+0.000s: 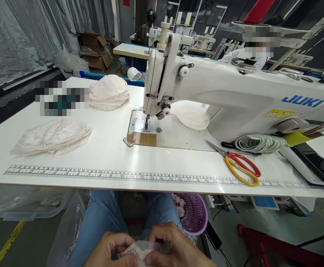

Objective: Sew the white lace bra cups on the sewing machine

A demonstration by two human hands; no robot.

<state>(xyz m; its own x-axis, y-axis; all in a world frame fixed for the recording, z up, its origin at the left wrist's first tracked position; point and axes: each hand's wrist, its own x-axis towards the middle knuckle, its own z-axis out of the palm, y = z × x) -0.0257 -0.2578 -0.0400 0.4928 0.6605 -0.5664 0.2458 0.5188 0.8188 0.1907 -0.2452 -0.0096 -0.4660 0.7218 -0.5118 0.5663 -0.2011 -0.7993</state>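
Observation:
Above my lap, below the table's front edge, my left hand [112, 249] pinches a small piece of white lace fabric [138, 250]. My right hand [173, 245] grips the same piece from the other side, thumb on top. Thin sheer material shows between the two hands; its lower part is cut off by the frame. On the table, a stack of lace pieces [52, 137] lies at the left, and a pile of cream rounded fabric pieces [109, 92] sits farther back. A white rounded piece [192, 115] rests under the sewing machine's arm.
A white sewing machine [234, 85] takes up the table's right side. Red-and-yellow-handled scissors [241, 167] lie near the front edge, beside a coiled pale cord [260, 144]. A printed ruler [128, 176] runs along the edge. Below stands a purple basket [197, 213]. Other people work behind.

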